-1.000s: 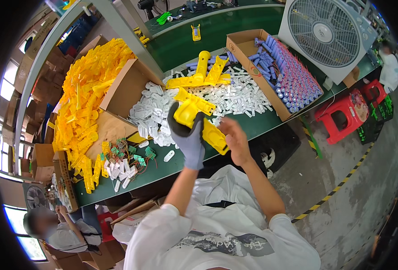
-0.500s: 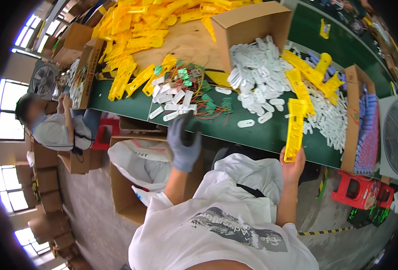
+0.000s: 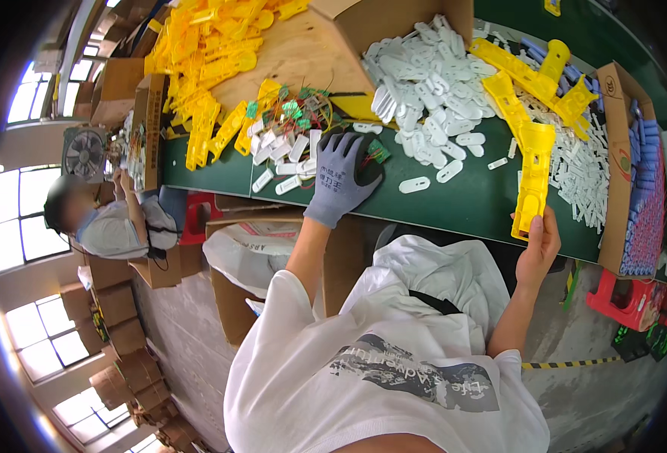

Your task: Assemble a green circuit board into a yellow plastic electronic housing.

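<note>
My left hand (image 3: 341, 180), in a grey work glove with a dark palm side, reaches palm down over the green table. Its fingers are stretched and slightly apart, beside white plastic cases (image 3: 288, 151) and green circuit boards with coloured wires (image 3: 296, 111). Whatever lies under the fingers is hidden. Bare-skinned, my right hand (image 3: 539, 245) grips the lower end of a long yellow plastic housing (image 3: 536, 174). This housing is held nearly upright at the table's front edge, its hollow side partly showing. Just beyond its top lies another yellow housing (image 3: 508, 102).
A tilted cardboard box (image 3: 409, 23) stands behind a heap of white oval covers (image 3: 431, 90). Many yellow housings (image 3: 205, 68) are piled far left. Small white parts (image 3: 579, 181) and a box of purple pieces (image 3: 616, 166) lie right. A seated person (image 3: 115, 219) works at left.
My left hand has gone forward and to the right over the table, its fingers now straighter. The yellow housing in my right hand has shifted right and tilted. The whole view has swung somewhat.
</note>
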Demonstrator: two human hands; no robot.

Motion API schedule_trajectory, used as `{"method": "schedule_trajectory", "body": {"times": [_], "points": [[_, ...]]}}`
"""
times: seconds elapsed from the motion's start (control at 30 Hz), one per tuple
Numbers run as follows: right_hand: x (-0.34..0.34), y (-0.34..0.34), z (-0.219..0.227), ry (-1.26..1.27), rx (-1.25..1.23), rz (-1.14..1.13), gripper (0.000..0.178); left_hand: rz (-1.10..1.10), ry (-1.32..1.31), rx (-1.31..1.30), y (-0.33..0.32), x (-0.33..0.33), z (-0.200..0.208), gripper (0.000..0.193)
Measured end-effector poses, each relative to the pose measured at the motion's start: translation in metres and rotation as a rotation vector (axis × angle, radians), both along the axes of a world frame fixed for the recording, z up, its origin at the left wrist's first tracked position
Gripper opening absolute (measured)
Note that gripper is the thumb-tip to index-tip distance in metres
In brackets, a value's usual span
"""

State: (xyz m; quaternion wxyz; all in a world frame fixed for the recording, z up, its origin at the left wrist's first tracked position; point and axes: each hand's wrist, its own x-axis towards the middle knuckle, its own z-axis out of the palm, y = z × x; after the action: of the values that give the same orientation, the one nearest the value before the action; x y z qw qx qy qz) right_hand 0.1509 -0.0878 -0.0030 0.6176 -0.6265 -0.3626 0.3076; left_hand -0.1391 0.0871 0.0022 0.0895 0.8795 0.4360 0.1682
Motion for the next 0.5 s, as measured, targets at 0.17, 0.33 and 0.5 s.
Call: {"method": "schedule_trajectory", "body": {"times": [0.17, 0.33, 0.5], "points": [[0.002, 0.002, -0.018, 0.075, -0.017, -0.034, 0.033, 0.109, -0.711, -0.354, 0.003, 0.003, -0.014, 0.055], [0.002, 0.003, -0.018, 0.075, 0.031, -0.031, 0.028, 0.159, -1.319, -0.265, 0.016, 0.023, 0.039, 0.047], [-0.001, 0.003, -0.016, 0.060, 0.079, -0.062, 0.026, -0.106, -1.105, 0.209, 0.029, 0.084, 0.092, 0.022]]}}
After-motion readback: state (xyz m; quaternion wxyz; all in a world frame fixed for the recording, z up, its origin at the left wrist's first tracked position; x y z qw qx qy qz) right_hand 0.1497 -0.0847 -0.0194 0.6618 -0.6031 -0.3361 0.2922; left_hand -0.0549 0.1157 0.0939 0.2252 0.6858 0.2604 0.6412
